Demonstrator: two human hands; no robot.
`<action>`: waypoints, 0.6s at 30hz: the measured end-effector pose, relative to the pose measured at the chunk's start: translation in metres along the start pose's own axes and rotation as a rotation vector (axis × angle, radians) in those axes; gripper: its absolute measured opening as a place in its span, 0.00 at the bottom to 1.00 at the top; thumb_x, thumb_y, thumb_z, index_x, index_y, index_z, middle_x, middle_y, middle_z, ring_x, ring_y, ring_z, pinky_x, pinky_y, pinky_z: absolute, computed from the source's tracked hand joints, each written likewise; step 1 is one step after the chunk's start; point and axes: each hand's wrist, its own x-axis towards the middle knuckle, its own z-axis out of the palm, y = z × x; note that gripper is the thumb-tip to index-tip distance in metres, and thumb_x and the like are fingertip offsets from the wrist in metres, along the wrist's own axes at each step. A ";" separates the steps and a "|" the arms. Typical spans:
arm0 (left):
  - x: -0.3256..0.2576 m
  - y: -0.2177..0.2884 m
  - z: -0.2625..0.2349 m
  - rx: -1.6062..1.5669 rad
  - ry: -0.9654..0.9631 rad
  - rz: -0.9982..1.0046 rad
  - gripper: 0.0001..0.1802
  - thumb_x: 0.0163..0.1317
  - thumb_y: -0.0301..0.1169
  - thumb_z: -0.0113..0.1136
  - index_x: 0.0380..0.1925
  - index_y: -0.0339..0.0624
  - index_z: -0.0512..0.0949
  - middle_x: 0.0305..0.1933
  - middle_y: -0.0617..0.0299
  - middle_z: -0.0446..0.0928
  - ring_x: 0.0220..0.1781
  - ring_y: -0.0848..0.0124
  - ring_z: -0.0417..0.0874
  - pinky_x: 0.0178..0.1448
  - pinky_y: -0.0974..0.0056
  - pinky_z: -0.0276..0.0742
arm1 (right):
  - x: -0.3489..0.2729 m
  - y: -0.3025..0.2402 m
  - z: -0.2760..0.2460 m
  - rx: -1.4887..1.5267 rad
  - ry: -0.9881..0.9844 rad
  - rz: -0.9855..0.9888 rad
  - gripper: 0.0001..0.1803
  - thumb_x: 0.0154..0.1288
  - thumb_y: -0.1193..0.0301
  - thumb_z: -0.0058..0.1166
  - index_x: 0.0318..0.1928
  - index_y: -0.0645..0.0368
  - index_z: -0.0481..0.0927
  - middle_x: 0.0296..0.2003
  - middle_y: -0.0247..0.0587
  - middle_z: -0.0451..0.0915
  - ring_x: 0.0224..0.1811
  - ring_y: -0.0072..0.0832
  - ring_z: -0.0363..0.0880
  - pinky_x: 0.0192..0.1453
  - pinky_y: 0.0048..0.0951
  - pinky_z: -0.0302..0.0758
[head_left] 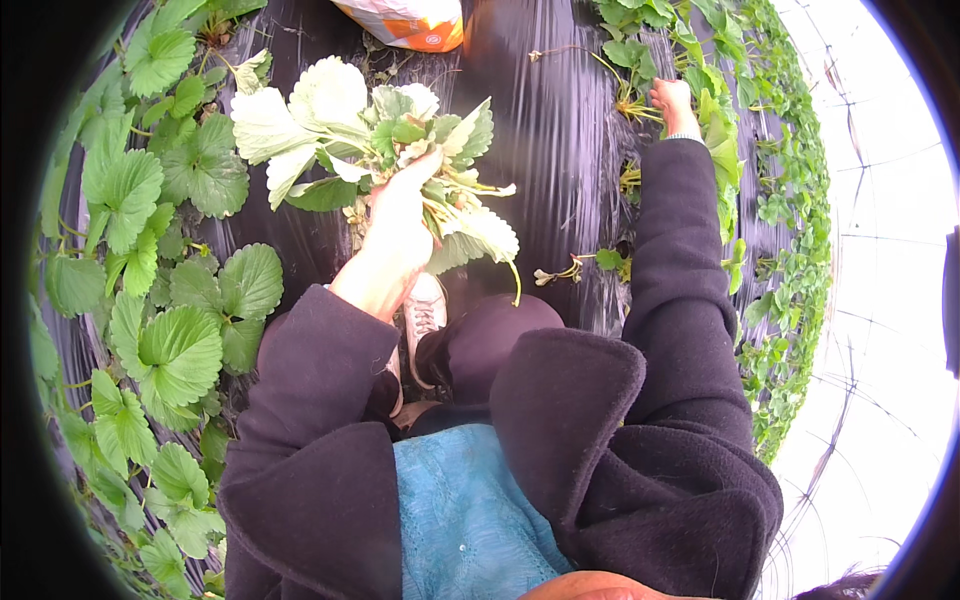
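My left hand (400, 215), closed in front of my body, grips a bunch of picked strawberry leaves (330, 100). Pale undersides show on many of them, and their cut stalks stick out to the right. My right arm stretches far forward to the right-hand row. There my right hand (673, 103) is closed low beside the stems of a strawberry plant (630, 100). Whatever its fingers hold is too small or hidden to make out.
Black plastic film (540, 150) covers the raised beds. Leafy strawberry plants (180, 345) line the left side, and more (790, 250) run along the right. A white and orange bag (415, 25) lies ahead. My shoe (424, 315) stands in the furrow between.
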 end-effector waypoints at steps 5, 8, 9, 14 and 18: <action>0.000 -0.002 -0.001 -0.001 0.010 -0.041 0.10 0.55 0.27 0.55 0.38 0.40 0.72 0.34 0.58 0.74 0.31 0.65 0.76 0.27 0.64 0.75 | 0.007 -0.006 0.014 -0.295 -0.130 0.008 0.25 0.47 0.61 0.64 0.37 0.71 0.74 0.29 0.43 0.76 0.28 0.30 0.73 0.29 0.31 0.70; 0.000 -0.002 -0.002 0.008 -0.013 -0.008 0.10 0.55 0.27 0.55 0.38 0.40 0.72 0.34 0.58 0.74 0.31 0.65 0.76 0.27 0.64 0.75 | 0.019 -0.003 0.027 -0.355 -0.179 -0.010 0.24 0.45 0.59 0.64 0.32 0.68 0.76 0.24 0.41 0.74 0.23 0.29 0.68 0.27 0.32 0.63; 0.000 -0.003 -0.002 0.014 -0.010 0.008 0.10 0.55 0.27 0.55 0.38 0.40 0.71 0.34 0.58 0.73 0.31 0.65 0.76 0.27 0.64 0.75 | 0.025 -0.002 0.032 -0.429 -0.192 -0.015 0.23 0.46 0.59 0.64 0.32 0.68 0.76 0.23 0.41 0.74 0.23 0.29 0.68 0.27 0.32 0.63; 0.003 0.003 -0.003 0.023 -0.019 -0.061 0.10 0.56 0.28 0.54 0.39 0.40 0.71 0.34 0.58 0.73 0.32 0.65 0.76 0.28 0.64 0.75 | 0.043 0.009 0.036 -0.371 -0.329 -0.103 0.14 0.56 0.63 0.54 0.33 0.63 0.75 0.18 0.33 0.73 0.14 0.20 0.67 0.18 0.25 0.60; 0.004 0.004 -0.002 0.012 -0.014 -0.072 0.10 0.56 0.28 0.54 0.39 0.39 0.71 0.34 0.57 0.73 0.32 0.65 0.76 0.29 0.64 0.75 | 0.026 -0.007 0.039 -0.436 -0.321 -0.028 0.17 0.63 0.61 0.44 0.42 0.62 0.72 0.19 0.35 0.74 0.14 0.21 0.68 0.18 0.25 0.63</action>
